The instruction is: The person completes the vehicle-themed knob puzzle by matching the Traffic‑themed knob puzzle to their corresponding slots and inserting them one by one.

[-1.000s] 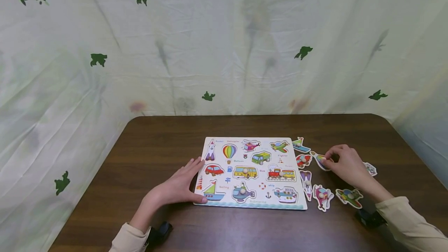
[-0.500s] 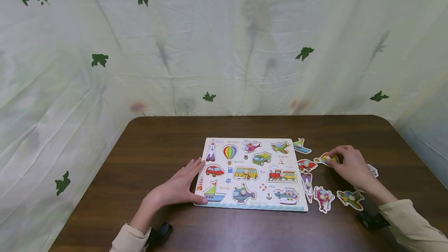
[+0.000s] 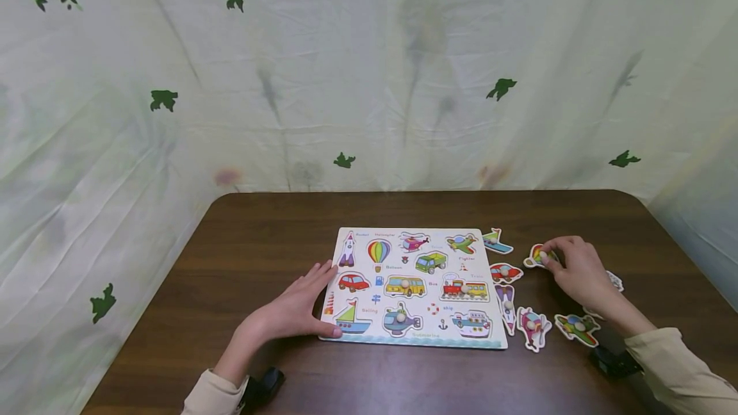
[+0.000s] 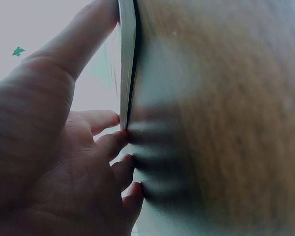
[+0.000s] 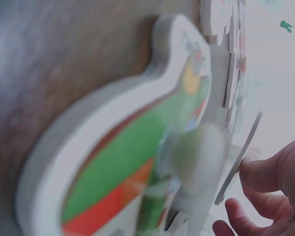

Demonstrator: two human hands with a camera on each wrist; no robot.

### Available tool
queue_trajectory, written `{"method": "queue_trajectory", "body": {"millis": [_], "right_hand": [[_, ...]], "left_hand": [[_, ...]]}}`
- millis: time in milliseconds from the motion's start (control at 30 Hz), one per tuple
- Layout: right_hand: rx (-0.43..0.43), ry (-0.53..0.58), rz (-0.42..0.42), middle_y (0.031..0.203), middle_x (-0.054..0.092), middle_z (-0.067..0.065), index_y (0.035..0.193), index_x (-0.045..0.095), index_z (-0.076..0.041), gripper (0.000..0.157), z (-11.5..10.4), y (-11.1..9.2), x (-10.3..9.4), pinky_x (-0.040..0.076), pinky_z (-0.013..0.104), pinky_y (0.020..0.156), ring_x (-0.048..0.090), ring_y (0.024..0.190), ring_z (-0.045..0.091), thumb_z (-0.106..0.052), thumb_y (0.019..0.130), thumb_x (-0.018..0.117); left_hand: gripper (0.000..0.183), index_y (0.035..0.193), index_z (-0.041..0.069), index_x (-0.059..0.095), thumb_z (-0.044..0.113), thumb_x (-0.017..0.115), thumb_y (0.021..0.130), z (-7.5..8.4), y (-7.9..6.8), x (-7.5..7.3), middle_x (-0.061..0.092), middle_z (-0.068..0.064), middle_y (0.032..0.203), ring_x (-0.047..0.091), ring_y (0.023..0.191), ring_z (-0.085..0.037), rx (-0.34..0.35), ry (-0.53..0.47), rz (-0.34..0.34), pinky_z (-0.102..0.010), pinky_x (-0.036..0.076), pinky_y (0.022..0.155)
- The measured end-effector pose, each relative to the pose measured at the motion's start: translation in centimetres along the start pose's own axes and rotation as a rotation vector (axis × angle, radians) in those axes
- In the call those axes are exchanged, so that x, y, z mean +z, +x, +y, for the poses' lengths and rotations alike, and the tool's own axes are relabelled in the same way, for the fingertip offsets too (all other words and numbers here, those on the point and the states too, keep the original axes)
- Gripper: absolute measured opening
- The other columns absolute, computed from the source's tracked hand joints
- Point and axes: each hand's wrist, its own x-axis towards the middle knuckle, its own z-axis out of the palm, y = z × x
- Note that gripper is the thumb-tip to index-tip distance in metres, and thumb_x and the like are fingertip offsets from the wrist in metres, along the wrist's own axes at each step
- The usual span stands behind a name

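While a dark brown bench (image 3: pixel 259 229) carries a white rectangular puzzle board (image 3: pixel 377 324), the hands flank it: the left hand (image 3: pixel 291 306), fingers extended, touches its left edge; the right hand (image 3: pixel 579 271), well apart from its right edge, pinches a rainbow-striped balloon-shaped piece (image 3: pixel 535 259). A red-and-yellow train piece (image 3: pixel 481 289), yellow bus piece (image 3: pixel 396 285) and blue submarine piece (image 3: pixel 394 321) sit on the board.

Left hand (image 3: pixel 291 306) spread, right hand (image 3: pixel 579 271) pinching
The left thumb (image 4: pixel 78 39) stands apart from its fingers (image 4: pixel 113 144); the right thumb (image 3: pixel 551 264) and fingers curl together.
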Motion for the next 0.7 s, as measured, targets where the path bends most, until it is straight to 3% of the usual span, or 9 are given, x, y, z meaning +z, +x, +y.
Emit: {"method": "queue_trajectory", "body": {"millis": [200, 700], "right_hand": [[0.008, 0.011, -0.025, 0.119, 0.046, 0.037, 0.101, 0.062, 0.005, 0.012, -1.0, 0.0, -0.1, 0.030, 0.069, 0.091, 0.036, 0.113, 0.056, -0.004, 0.094, 0.063], [-0.109, 0.072, -0.009, 0.121, 0.049, 0.031, 0.100, 0.060, -0.002, 0.010, -4.0, 0.2, 0.4, 0.031, 0.068, 0.090, 0.035, 0.117, 0.053, -0.002, 0.092, 0.065]], "left_hand": [[0.114, 0.156, 0.005, 0.024, 0.057, 0.080, 0.072, 0.0, -0.1, -0.1, 0.017, -0.013, 0.162, 0.006, 0.149, -0.033, 0.013, -0.008, 0.004, -0.058, 0.014, 0.116], [0.114, 0.156, 0.005, 0.023, 0.057, 0.080, 0.072, 0.1, -0.1, 0.0, 0.016, -0.013, 0.163, 0.007, 0.149, -0.034, 0.013, -0.007, 0.005, -0.058, 0.014, 0.115]]}}
